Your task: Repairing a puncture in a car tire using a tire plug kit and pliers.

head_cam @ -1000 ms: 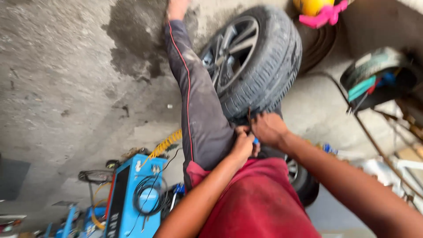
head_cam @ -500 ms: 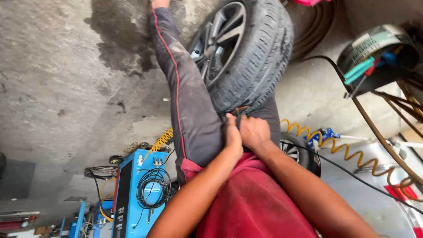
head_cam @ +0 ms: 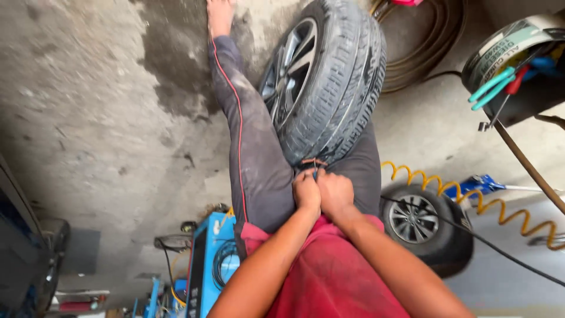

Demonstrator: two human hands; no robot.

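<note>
We are gripping: left hand and right hand, both closed on tool | tool touching tyre tread

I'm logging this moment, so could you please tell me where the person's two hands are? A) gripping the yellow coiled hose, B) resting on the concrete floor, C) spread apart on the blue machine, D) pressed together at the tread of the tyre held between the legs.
D: the left hand and right hand sit side by side against the tread of the tyre, around a small tool stuck in it.
</note>
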